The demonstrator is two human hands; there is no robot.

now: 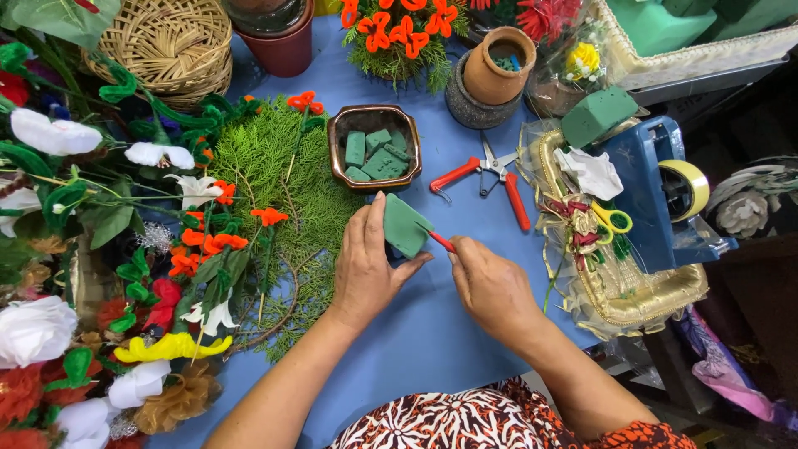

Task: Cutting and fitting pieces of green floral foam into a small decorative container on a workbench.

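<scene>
— So, what has she got in her hands there?

— The left hand [366,266] is wrapped around a green foam block [405,224], fingers behind it and thumb across the front, holding it just above the blue table [432,333]. The right hand [490,283] is pinched shut on a small red-handled knife [441,241], whose tip touches the block's right edge.

— And that bowl behind?

— A brown square bowl [374,148] just beyond the block, with cut pieces of the same green foam [378,154] lying inside. Red-handled pruners [495,179] lie open just to its right on the table.

— What's all the greenery?

— Cedar sprigs [283,191] spread out left of her hands, with orange pipe-cleaner flowers [212,241] on top, and white fabric flowers [50,133] further left. A blue tape dispenser [657,191] sits well off to the right, another foam brick [597,115] leaning at its top
</scene>
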